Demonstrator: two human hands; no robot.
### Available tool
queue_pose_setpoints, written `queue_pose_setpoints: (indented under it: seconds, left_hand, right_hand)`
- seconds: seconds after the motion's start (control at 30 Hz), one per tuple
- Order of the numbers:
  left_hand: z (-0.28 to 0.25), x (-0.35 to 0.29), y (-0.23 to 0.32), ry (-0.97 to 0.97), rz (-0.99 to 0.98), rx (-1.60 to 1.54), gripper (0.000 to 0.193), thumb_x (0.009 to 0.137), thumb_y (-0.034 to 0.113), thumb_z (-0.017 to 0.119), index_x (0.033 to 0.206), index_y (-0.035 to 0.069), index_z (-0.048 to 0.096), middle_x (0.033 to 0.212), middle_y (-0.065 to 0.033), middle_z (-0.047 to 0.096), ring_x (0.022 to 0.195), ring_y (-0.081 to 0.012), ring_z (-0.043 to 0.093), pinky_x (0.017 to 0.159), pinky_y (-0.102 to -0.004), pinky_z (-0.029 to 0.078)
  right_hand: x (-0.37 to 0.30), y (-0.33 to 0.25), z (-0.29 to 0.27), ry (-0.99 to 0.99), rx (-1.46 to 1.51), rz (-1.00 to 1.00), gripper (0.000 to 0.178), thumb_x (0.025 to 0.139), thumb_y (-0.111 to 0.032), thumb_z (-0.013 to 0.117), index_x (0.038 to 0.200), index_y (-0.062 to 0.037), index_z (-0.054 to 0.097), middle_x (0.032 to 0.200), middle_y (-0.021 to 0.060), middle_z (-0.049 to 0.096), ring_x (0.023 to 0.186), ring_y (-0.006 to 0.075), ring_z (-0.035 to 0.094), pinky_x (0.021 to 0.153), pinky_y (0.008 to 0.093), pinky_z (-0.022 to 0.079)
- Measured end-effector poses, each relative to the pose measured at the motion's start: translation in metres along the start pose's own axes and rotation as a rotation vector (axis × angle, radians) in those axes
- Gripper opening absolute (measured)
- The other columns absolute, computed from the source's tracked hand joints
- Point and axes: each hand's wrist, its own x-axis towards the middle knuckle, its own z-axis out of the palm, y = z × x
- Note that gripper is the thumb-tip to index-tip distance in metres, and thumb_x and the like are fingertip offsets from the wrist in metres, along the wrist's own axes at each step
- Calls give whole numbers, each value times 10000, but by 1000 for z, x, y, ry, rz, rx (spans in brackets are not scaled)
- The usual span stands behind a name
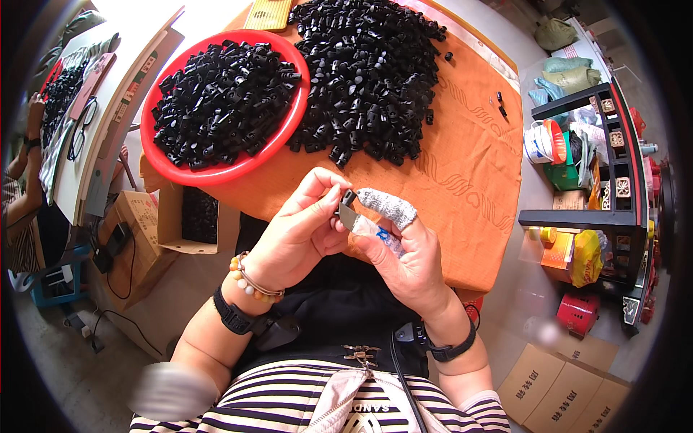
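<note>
My left hand pinches a small black plastic part between thumb and fingertips, just past the table's near edge. In my right hand is a short metal blade, its grip wrapped in white and blue material. The blade lies against or very close to the black part; exact contact is hidden by the fingers. A grey knitted sleeve covers my right index finger. Beyond my hands, a red basin heaped with similar black parts stands beside a large loose pile of them.
An orange cloth covers the table, with a few stray black pieces on its right. A yellow tray sits at the back. Below left stands a cardboard box holding black parts. A dark shelf is at right; another person's arm shows far left.
</note>
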Motion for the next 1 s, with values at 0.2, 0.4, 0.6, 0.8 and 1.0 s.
queue_pose_setpoints:
  seconds: [0.2, 0.4, 0.6, 0.8, 1.0]
  left_hand:
    - [0, 0, -1, 14, 14, 20, 108, 967, 219, 451, 1025, 137, 491, 779, 57, 492, 668, -3, 455, 558, -174, 361]
    - [-2, 0, 0, -16, 12, 12, 111, 968, 212, 447, 1022, 127, 493, 768, 48, 495, 664, -8, 456, 552, -178, 360]
    - [-1, 0, -2, -3, 24, 24, 104, 969, 202, 443, 1016, 122, 490, 761, 34, 501, 655, -19, 450, 549, -181, 353]
    - [0, -2, -2, -10, 44, 58, 104, 974, 192, 424, 1034, 121, 472, 810, 28, 513, 666, -26, 450, 569, -191, 370]
    - [-1, -1, -2, -41, 35, 43, 111, 974, 185, 415, 1056, 123, 459, 825, 31, 520, 661, -24, 450, 576, -194, 376]
  right_hand:
    - [0, 2, 1, 9, -30, -31, 364, 846, -149, 653, 1153, 5, 534, 793, 69, 615, 625, 66, 518, 567, 217, 445]
    - [0, 0, 0, 3, -24, -5, 373, 837, -151, 666, 1153, 1, 536, 794, 72, 619, 636, 67, 532, 577, 218, 453]
    - [0, -5, 0, 2, -5, 13, 370, 837, -142, 667, 1150, 5, 538, 812, 67, 628, 680, 65, 558, 608, 217, 468]
    - [1, -8, 1, -2, 66, 19, 337, 847, -106, 647, 1140, 24, 543, 867, 71, 640, 754, 67, 579, 661, 216, 482]
    - [1, -9, 0, -15, 104, 32, 316, 850, -85, 637, 1133, 26, 551, 899, 85, 645, 791, 78, 593, 691, 227, 491]
